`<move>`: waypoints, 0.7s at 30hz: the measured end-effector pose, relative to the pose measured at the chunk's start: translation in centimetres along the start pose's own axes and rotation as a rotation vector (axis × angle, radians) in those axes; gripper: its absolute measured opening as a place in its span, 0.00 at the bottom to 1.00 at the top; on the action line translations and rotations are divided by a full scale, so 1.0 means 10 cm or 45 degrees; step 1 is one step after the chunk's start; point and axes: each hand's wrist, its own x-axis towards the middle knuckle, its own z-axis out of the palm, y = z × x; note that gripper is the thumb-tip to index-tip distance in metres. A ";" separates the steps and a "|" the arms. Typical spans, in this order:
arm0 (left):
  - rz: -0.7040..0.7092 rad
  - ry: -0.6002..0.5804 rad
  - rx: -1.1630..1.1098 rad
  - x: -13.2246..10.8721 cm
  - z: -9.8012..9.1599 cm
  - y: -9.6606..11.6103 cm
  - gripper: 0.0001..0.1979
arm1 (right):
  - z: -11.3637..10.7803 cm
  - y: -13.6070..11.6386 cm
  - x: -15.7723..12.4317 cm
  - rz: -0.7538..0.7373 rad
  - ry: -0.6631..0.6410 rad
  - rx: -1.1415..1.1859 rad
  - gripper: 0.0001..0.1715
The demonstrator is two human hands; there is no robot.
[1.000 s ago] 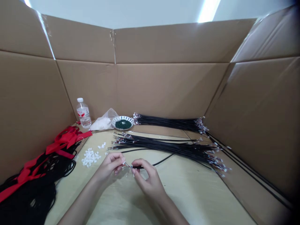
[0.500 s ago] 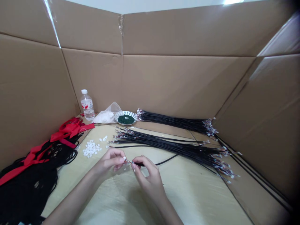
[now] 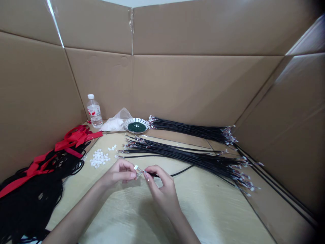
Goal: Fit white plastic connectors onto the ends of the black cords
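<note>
Thumb and fingers of my right hand (image 3: 165, 189) pinch the end of a black cable (image 3: 183, 170), which runs back to the right toward the near bundle. Thin wires fan out from that cable end toward my left hand (image 3: 121, 172), which is closed, thumb against forefinger, on some of them. A small white connector (image 3: 136, 167) stands at the left fingertips. Exactly which wires sit in the fingers is too small to make out. Left of the hands lies a pile of loose white connectors (image 3: 100, 158).
Behind the hands lie a near bundle of black cables (image 3: 193, 157) and a far bundle (image 3: 185, 127). A plate (image 3: 126, 126) of green bits, a plastic bag (image 3: 115, 122) and a water bottle (image 3: 94, 112) stand at the back. Black cords (image 3: 27, 206) with red ribbon (image 3: 73, 137) fill the left. Cardboard walls (image 3: 203, 84) surround the table.
The white connector now shows more clearly above the left fingertips, with the wires spread. Both hands stay almost in place; the view has tilted slightly downward.
</note>
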 end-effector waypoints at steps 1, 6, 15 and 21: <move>-0.003 0.006 0.011 0.00 0.00 0.00 0.12 | 0.00 0.00 0.00 0.001 0.001 0.001 0.05; 0.004 0.027 0.008 -0.01 0.00 0.00 0.11 | 0.00 0.00 0.00 -0.003 0.012 0.002 0.05; 0.028 -0.005 0.011 0.00 0.03 0.03 0.11 | 0.01 0.00 0.00 -0.019 0.054 -0.004 0.05; 0.012 -0.045 -0.003 0.02 0.01 0.01 0.14 | 0.01 0.01 0.00 -0.048 0.049 -0.005 0.04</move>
